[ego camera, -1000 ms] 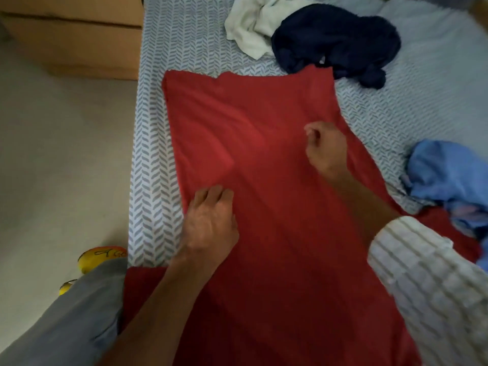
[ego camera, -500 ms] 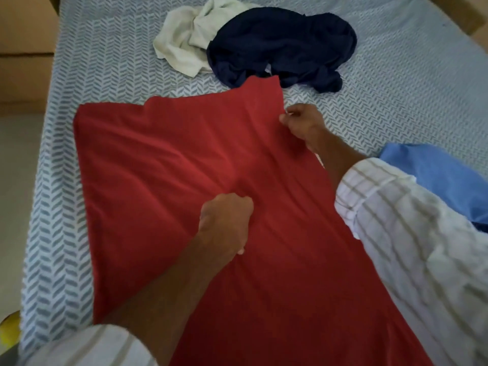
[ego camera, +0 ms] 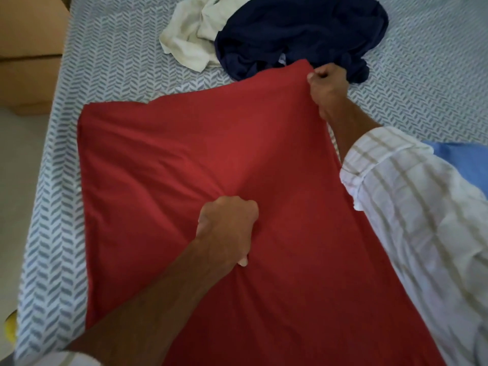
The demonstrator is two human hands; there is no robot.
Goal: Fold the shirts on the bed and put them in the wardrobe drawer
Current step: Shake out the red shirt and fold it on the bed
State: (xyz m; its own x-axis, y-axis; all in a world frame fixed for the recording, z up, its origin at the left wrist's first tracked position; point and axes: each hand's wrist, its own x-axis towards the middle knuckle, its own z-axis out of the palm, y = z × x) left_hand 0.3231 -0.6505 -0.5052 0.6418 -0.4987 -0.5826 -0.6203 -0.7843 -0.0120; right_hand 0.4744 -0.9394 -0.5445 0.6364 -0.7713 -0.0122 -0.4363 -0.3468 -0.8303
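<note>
A red shirt lies spread over the bed with its grey herringbone sheet. My left hand is a fist in the shirt's middle, gripping a bunch of cloth; creases run out from it. My right hand pinches the shirt's far right corner and holds it lifted off the sheet. A crumpled navy shirt and a cream shirt lie at the far side of the bed. A blue shirt shows at the right, partly hidden by my sleeve.
A light wooden cabinet stands to the left of the bed, with pale floor beside it. A yellow object peeks in at the lower left edge.
My left hand went from flat on the shirt to a fist bunching the cloth. My right hand moved up to the far right corner and lifted it.
</note>
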